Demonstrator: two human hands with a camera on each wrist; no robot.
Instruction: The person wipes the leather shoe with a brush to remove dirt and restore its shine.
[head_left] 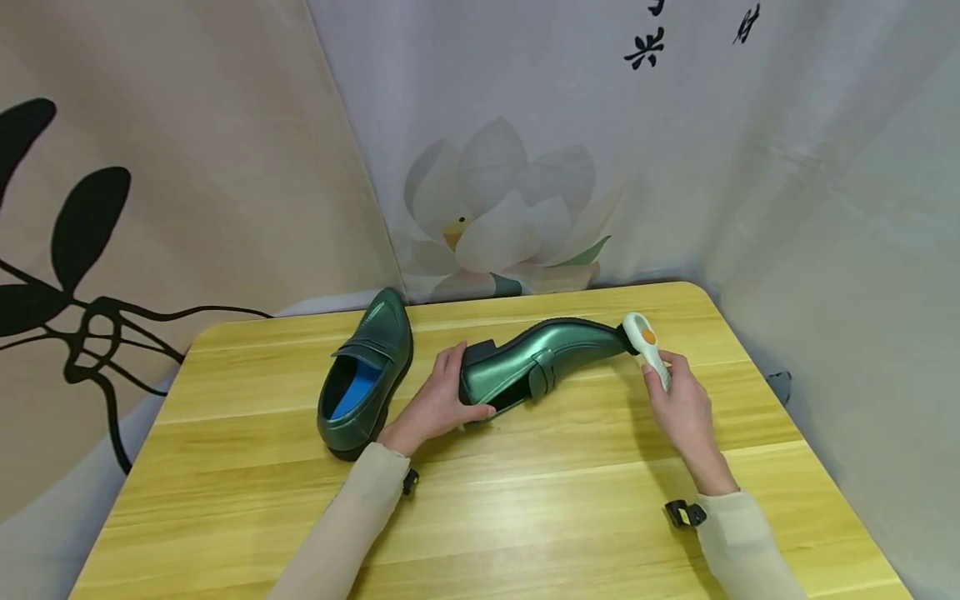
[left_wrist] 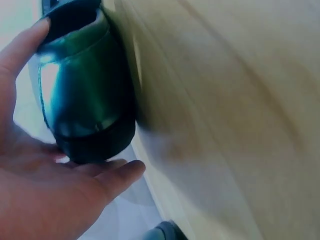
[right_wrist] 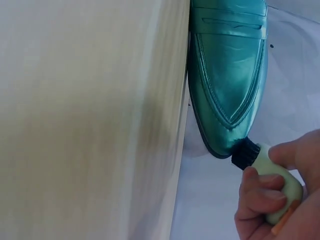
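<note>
A shiny green loafer (head_left: 558, 354) lies on its side on the table, toe to the right. My left hand (head_left: 438, 396) grips its heel end; in the left wrist view the thumb (left_wrist: 25, 45) lies at the shoe's opening and the fingers (left_wrist: 120, 180) reach beneath the heel (left_wrist: 97, 142). In my right hand (head_left: 686, 412) is a small white brush (head_left: 643, 337) with an orange spot on its handle. Its black bristles (right_wrist: 245, 153) touch the tip of the loafer's toe (right_wrist: 225, 137) in the right wrist view.
The matching green loafer (head_left: 367, 375) stands upright to the left of my left hand, its blue insole (head_left: 357, 389) showing. Both shoes are on a light wooden table (head_left: 570, 517) with rounded back corners. Printed fabric (head_left: 525, 83) hangs behind the table's back edge.
</note>
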